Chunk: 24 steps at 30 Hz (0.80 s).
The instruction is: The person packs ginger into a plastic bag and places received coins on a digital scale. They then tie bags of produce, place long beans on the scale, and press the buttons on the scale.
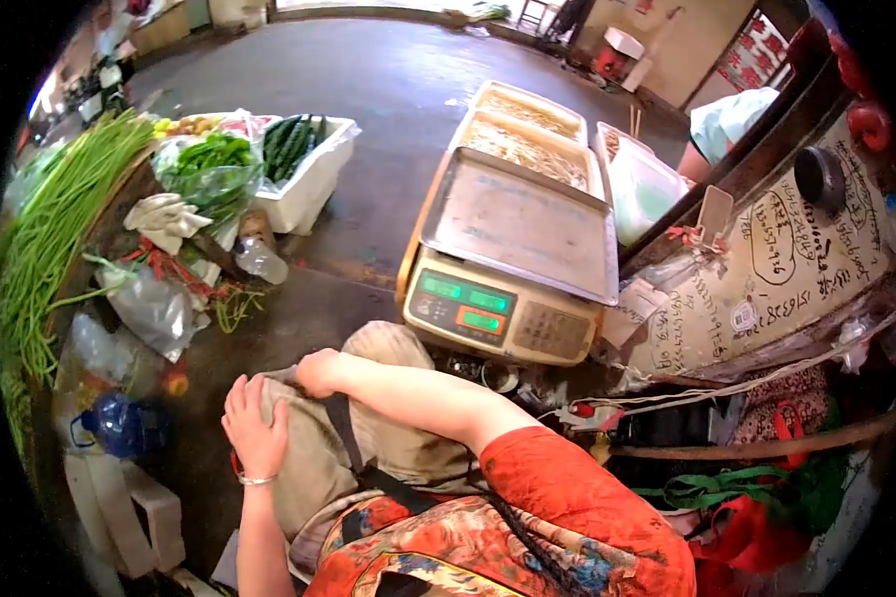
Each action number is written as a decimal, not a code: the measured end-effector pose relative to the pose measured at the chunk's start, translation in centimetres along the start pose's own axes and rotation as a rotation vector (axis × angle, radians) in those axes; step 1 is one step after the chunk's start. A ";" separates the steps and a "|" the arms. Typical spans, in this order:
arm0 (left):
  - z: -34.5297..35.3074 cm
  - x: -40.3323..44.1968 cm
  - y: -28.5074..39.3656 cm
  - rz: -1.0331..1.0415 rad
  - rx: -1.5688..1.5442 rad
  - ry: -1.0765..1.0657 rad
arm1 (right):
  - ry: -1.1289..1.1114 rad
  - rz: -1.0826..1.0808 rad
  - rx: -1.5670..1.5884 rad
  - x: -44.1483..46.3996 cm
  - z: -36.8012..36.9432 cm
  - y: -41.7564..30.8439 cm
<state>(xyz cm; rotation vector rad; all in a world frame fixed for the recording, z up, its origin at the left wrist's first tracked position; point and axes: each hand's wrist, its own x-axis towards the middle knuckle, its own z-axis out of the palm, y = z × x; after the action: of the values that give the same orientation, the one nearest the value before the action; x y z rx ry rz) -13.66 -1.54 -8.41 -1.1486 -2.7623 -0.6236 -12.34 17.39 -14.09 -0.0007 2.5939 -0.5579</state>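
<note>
The left hand (256, 428) lies open over the left knee, fingers slightly spread. The right forearm crosses inward, its hand (319, 373) bent down, fingers mostly hidden.

Smooth dark grey floor (368, 70) fills the upper middle; a beige wall (657, 50) stands upper right, daylight beyond a wide opening (388, 5) up top.

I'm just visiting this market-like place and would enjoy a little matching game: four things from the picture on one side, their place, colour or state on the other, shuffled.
1. Left hand
2. Weighing scale
3. Long dark green vegetables
4. Sleeve

A. inside a white box
B. red
C. spread on a trouser leg, bracelet at the wrist
D. showing lit green displays

Pairs: 1-C, 2-D, 3-A, 4-B
</note>
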 end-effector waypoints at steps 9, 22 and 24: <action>-0.1 0.2 0.0 -0.032 -0.007 -0.061 | -0.033 -0.025 -0.017 1.2 -0.5 0.6; -0.2 0.0 0.0 -0.002 -0.015 0.004 | -0.059 0.024 0.022 0.2 -1.9 0.1; -0.1 0.0 -0.1 0.022 -0.031 0.021 | -0.056 0.050 0.070 0.1 -2.0 0.3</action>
<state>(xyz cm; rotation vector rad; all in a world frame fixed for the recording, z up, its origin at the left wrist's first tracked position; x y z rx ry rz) -13.71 -1.68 -8.32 -1.1703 -2.7282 -0.6741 -13.26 18.38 -12.66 0.0701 2.5118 -0.6220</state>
